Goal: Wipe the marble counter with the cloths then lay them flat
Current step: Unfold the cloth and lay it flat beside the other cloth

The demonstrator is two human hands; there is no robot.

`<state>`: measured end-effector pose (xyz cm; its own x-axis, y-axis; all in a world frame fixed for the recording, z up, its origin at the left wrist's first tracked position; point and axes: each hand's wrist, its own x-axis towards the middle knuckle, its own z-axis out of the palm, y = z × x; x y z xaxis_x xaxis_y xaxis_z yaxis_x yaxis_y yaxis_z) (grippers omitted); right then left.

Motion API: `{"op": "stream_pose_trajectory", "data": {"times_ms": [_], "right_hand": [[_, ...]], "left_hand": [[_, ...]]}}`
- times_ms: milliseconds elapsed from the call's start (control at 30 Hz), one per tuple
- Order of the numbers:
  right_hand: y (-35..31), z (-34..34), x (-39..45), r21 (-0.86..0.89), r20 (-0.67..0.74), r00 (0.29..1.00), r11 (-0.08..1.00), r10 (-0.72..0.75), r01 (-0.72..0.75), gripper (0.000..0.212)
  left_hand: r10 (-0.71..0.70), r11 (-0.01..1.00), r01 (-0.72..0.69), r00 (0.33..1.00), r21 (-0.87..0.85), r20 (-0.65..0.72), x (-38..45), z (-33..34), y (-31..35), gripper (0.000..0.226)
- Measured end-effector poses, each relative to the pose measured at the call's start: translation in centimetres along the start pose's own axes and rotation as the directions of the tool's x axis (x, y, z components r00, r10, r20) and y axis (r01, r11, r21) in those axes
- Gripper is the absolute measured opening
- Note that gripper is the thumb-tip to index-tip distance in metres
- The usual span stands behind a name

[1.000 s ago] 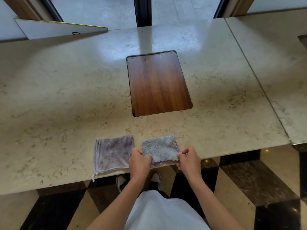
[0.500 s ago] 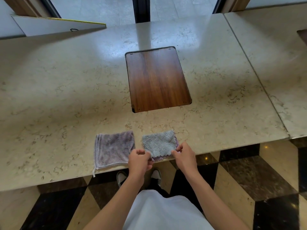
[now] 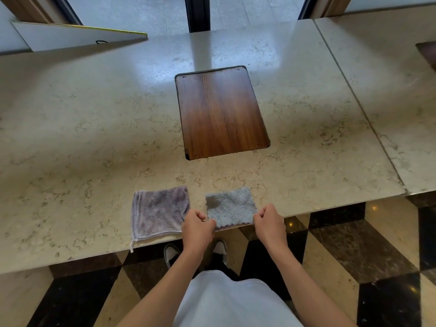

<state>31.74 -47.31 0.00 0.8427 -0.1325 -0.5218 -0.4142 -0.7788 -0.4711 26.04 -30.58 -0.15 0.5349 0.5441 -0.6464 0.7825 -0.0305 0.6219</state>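
Note:
Two folded cloths lie side by side at the near edge of the marble counter [image 3: 94, 142]. The purple cloth [image 3: 159, 212] is on the left and lies flat, untouched. The grey cloth [image 3: 232, 206] is to its right, its near edge reaching the counter's rim. My left hand [image 3: 197, 228] pinches the grey cloth's near left corner. My right hand [image 3: 270, 224] pinches its near right corner. Both fists are curled closed.
A wooden panel [image 3: 221, 112] is set into the counter's middle. A seam [image 3: 361, 109] divides this slab from another on the right. A white board [image 3: 77, 36] leans at the far left. Checkered floor and my shoes [image 3: 220, 247] show below the edge.
My hands have spread apart along the grey cloth's near edge, out to its corners. The grey cloth now lies wider and flatter. The purple cloth has not moved.

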Motion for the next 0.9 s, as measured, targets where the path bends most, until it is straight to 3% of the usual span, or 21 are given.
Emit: {"op": "stream_pose_trajectory", "data": {"times_ms": [67,100,167,200,233,267,300,467,633,800,900], "right_hand": [[0.1,-0.1,-0.2,-0.135,-0.046,0.996,0.988,-0.08,0.073,0.014],[0.0,0.0,-0.2,-0.188,-0.09,0.983,0.972,-0.159,0.14,0.013],[-0.5,0.5,-0.3,-0.288,-0.15,0.903,0.892,-0.402,0.349,0.01],[-0.7,0.9,-0.3,-0.346,-0.128,0.848,0.824,-0.515,0.449,0.023],[-0.7,1.6,0.0,-0.401,-0.073,0.793,0.745,-0.606,0.533,0.037],[-0.6,2.1,0.3,-0.452,0.009,0.757,0.672,-0.654,0.586,0.048],[-0.3,2.7,0.8,-0.496,0.084,0.733,0.61,-0.675,0.618,0.054],[2.0,3.1,3.1,-0.59,0.218,0.776,0.554,-0.592,0.588,0.069],[2.5,3.5,3.2,-0.613,0.197,0.782,0.548,-0.592,0.569,0.07],[2.3,3.6,3.1,-0.622,0.203,0.79,0.547,-0.578,0.56,0.07],[1.9,3.7,2.8,-0.599,0.168,0.798,0.583,-0.579,0.549,0.069]], "left_hand": [[0.136,0.961,-0.12,0.99,0.251,-0.047,-0.5,0.0,0.2,0.023],[0.295,0.882,-0.243,0.953,0.403,-0.07,-0.7,0.1,0.3,0.019],[0.643,0.604,-0.526,0.766,0.599,0.024,-0.7,0.4,0.1,0.021],[0.746,0.439,-0.625,0.654,0.645,0.125,-0.4,0.7,0.0,0.03],[0.79,0.288,-0.68,0.567,0.674,0.234,0.3,1.0,-0.5,0.038],[0.79,0.181,-0.694,0.525,0.697,0.317,1.0,1.2,-0.9,0.047],[0.752,0.139,-0.691,0.539,0.709,0.379,1.6,1.3,-1.2,0.055],[0.613,0.062,-0.66,0.617,0.748,0.494,4.0,0.3,-2.9,0.071],[0.6,0.097,-0.631,0.654,0.77,0.46,3.8,0.0,-3.4,0.073],[0.58,0.102,-0.626,0.669,0.773,0.465,3.8,-0.1,-3.1,0.07],[0.637,0.128,-0.655,0.63,0.745,0.445,3.4,-0.9,-2.6,0.066]]}}
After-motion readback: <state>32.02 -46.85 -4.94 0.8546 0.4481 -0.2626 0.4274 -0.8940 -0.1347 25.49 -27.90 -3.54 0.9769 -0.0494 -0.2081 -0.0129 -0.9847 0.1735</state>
